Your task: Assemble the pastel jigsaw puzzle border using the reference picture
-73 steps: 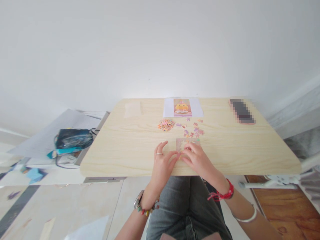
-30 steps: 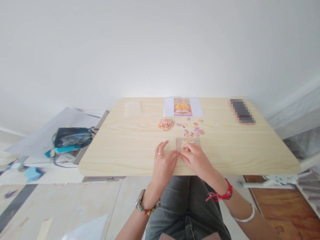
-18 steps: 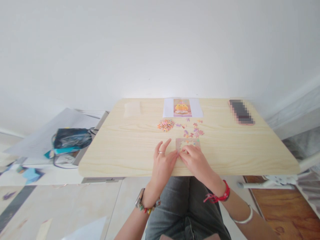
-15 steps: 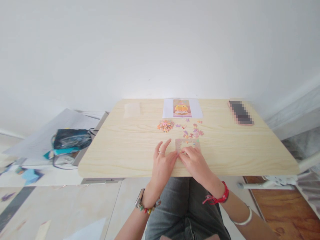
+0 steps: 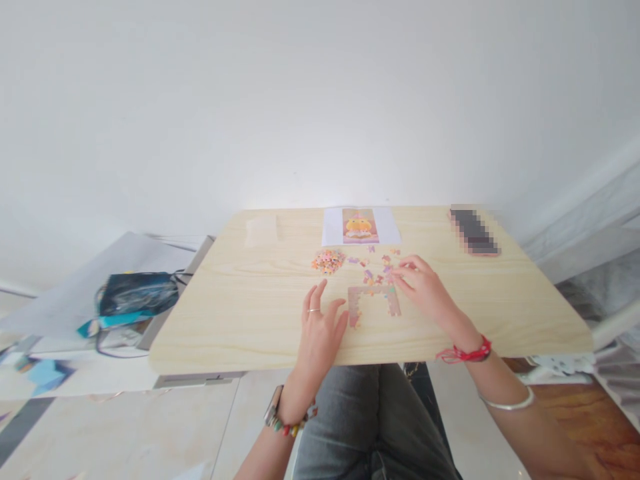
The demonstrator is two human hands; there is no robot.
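A partly joined jigsaw (image 5: 374, 292), shaped like an arch, lies on the light wooden table (image 5: 250, 313) in front of me. My left hand (image 5: 320, 328) rests flat just left of it, fingers apart, the thumb near its left leg. My right hand (image 5: 423, 285) reaches to the scattered loose pieces (image 5: 375, 261) behind the jigsaw, its fingertips among them. Whether a piece is pinched there is too small to tell. A heap of pieces (image 5: 328, 261) sits further left. The reference picture (image 5: 360, 226) lies at the far edge.
A phone (image 5: 473, 231) lies at the table's far right, a clear plastic bag (image 5: 261, 230) at the far left. A dark pouch with cables (image 5: 133, 293) sits on a lower surface to the left. My knees are under the near edge.
My right hand has left the jigsaw's near left corner and moved forward and right to the loose pieces. The jigsaw now shows uncovered. My left hand stays beside it.
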